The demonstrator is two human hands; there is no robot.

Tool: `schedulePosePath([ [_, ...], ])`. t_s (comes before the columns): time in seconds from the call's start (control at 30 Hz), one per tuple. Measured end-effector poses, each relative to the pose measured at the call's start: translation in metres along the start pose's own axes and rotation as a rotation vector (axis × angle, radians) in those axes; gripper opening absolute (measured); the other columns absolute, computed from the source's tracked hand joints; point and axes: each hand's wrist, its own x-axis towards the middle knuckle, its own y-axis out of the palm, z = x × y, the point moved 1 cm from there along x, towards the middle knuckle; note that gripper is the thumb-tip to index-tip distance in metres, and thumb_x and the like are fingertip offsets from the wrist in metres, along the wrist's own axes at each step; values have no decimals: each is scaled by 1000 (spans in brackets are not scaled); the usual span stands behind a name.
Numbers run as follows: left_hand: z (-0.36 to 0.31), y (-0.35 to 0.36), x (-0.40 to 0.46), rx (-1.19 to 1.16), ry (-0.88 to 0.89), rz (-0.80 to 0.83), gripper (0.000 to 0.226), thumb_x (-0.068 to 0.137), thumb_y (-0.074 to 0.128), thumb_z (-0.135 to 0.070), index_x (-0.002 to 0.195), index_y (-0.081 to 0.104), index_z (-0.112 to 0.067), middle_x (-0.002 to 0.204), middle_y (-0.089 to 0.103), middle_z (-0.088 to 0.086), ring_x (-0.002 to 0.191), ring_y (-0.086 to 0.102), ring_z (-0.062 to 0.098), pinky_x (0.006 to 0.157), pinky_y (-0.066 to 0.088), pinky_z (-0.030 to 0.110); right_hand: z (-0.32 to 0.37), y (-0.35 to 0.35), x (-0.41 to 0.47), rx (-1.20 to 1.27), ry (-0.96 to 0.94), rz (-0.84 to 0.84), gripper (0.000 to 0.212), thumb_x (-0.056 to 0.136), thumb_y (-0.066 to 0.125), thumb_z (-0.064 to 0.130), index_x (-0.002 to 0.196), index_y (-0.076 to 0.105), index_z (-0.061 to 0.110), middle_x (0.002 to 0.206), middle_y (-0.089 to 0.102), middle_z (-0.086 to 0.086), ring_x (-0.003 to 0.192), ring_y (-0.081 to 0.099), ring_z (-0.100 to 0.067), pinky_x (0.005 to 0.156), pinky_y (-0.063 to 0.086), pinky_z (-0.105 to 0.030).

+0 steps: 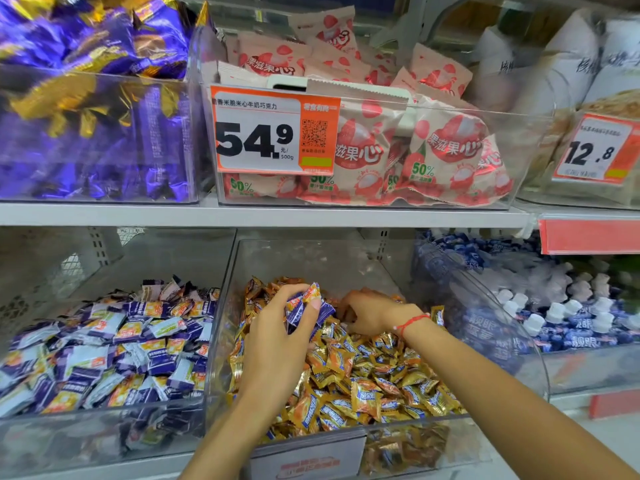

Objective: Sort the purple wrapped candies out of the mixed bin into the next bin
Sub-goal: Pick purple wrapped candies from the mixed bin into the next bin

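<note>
Forearms reach over the mixed bin [221, 341]; left hand [277, 344] pinches purple candies [304, 308] (light, crinkly, slippery; best held by the wrapper body), right hand [370, 311] digs, its grip hidden.

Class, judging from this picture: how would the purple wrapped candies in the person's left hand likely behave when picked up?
The purple candies are probably light: several sit bunched in the left hand. Their shiny wrappers look slippery, so one might slide out. The crinkled wrapper ends likely flex rather than stay stiff.

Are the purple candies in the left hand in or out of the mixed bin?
Out: left hand holds purple wrapped candies above the clear plastic mixed bin.
</note>
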Motion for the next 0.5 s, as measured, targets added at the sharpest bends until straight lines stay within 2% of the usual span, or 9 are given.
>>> schedulePosePath([
  [0.1, 2, 0, 2, -4, -5, -4, 19, 94, 56, -34, 112, 60, -32, 81, 51, -27, 63, 63, -2, 55, 56, 21, -7, -3, -24, 240, -23, 10, 35, 94, 57, 12, 128, 57, 16, 110, 67, 1, 92, 64, -17, 87, 54, -31],
  [0.17, 2, 1, 3, 0, -9, -10, 20, 94, 56, -35, 113, 60, -31, 78, 50, -26, 67, 68, 15, 53, 53, 17, -10, -9, -45, 474, -32, -87, 37, 97, 54, 11, 133, 51, 19, 110, 62, 1, 87, 63, -14, 79, 56, -27],
  [0.2, 2, 1, 3, 2, -7, -11, 20, 94, 56, -35, 113, 60, -32, 78, 50, -26, 68, 68, 17, 53, 53, 18, -11, -13, -55, 620, -27, -131, 38, 98, 51, 9, 134, 50, 20, 110, 59, 1, 89, 62, -13, 75, 56, -23],
  [0.3, 2, 0, 2, 2, 15, -22, 16, 94, 56, -34, 110, 58, -34, 80, 51, -28, 61, 59, -3, 57, 57, 25, -10, -21, -72, 1045, 71, -185, 38, 99, 42, -1, 132, 52, 15, 112, 55, -1, 100, 60, -19, 70, 57, -22],
  [0.37, 5, -1, 1, 9, 29, -39, 14, 94, 56, -36, 108, 56, -38, 80, 54, -27, 58, 49, -4, 60, 58, 32, -5, -24, -75, 1207, 175, -149, 35, 99, 42, 0, 129, 56, 12, 112, 59, -6, 98, 62, -21, 67, 56, -24],
  [0.43, 5, -2, 1, 17, 39, -50, 13, 93, 56, -36, 106, 55, -39, 76, 59, -18, 57, 47, -6, 61, 56, 31, 6, -26, -72, 1296, 242, -62, 29, 98, 51, 9, 126, 58, 11, 106, 63, -7, 87, 62, -16, 67, 51, -23],
  [0.5, 4, -2, 1, -7, 37, -49, 12, 94, 55, -34, 104, 54, -40, 71, 61, -10, 59, 56, -11, 59, 57, 25, 16, -25, -66, 1193, 253, -21, 27, 96, 57, 15, 123, 60, 14, 102, 63, -2, 82, 60, -11, 65, 48, -20],
])
